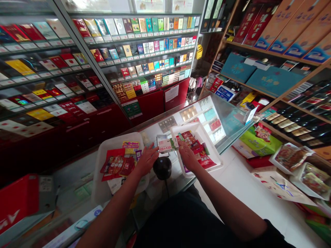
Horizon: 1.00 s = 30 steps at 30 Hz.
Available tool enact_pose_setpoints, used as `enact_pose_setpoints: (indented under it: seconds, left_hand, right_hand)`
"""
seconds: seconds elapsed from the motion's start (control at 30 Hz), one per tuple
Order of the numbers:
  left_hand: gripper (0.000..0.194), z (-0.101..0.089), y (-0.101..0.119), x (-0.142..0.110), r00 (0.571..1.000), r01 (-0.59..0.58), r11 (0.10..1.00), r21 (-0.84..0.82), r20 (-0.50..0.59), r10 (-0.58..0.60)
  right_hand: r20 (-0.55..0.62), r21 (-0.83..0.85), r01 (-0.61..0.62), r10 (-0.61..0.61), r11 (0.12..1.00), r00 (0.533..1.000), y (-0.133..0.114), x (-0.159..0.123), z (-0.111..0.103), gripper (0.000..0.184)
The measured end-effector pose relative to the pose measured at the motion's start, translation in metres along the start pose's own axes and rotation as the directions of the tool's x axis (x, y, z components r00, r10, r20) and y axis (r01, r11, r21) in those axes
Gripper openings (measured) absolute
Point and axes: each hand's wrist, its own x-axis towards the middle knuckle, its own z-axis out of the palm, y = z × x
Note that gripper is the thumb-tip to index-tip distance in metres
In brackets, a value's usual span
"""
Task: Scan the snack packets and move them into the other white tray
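A small white carton (165, 146) with pink lettering and a green patch lies across the space between my hands. My right hand (185, 153) grips its right end, over the edge of the right white tub (218, 166). At the carton's left end are the fingertips of my left hand (148, 161), closed on it. Just below the carton stands a round black device (162, 168) with a cable, like a desktop scanner. Red snack packets (204, 159) fill the right tub. More packets (120, 165) lie in the left white tub (99, 179), beside my left hand.
A glass display counter (227, 120) runs under the tubs. Behind it, shelves of cigarette packs (155, 48) line the wall. Wooden shelving (258, 89) with boxes and bottles stands at right. A red box (19, 203) sits at lower left. Packaged food (292, 156) is stacked at right.
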Motion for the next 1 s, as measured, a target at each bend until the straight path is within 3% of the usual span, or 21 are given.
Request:
enact_pose_setpoints:
  seconds: [0.13, 0.3, 0.47, 0.63, 0.87, 1.0]
  left_hand:
    - [0.061, 0.002, -0.003, 0.005, 1.0, 0.016, 0.999, -0.052, 0.015, -0.015]
    - [0.064, 0.004, -0.011, 0.005, 0.997, 0.043, 0.995, -0.094, -0.062, -0.049]
    - [0.067, -0.003, -0.003, 0.002, 0.999, -0.022, 0.994, -0.11, -0.033, 0.019]
    - [0.069, -0.006, 0.004, 0.0, 0.998, -0.002, 0.992, -0.126, -0.06, -0.005]
    - [0.068, 0.0, -0.003, -0.006, 0.99, 0.065, 0.991, -0.119, -0.12, -0.079]
    - [0.061, -0.001, -0.002, -0.003, 0.995, 0.033, 0.982, -0.187, -0.091, -0.05]
  right_hand:
    - [0.029, -0.029, -0.032, 0.033, 0.999, 0.999, -0.005, -0.003, -0.002, 0.07]
    - [0.04, -0.035, -0.038, 0.04, 0.999, 0.998, -0.007, -0.005, -0.001, 0.069]
    - [0.052, -0.016, -0.007, 0.008, 1.0, 0.999, -0.008, 0.001, 0.005, 0.065]
    - [0.083, -0.055, -0.009, 0.014, 0.998, 0.996, -0.008, 0.011, 0.01, 0.062]
    - [0.079, -0.057, -0.075, 0.08, 0.996, 0.994, 0.004, 0.011, 0.016, 0.059]
    - [0.086, -0.044, -0.05, 0.054, 0.998, 0.995, 0.002, 0.009, 0.014, 0.056]
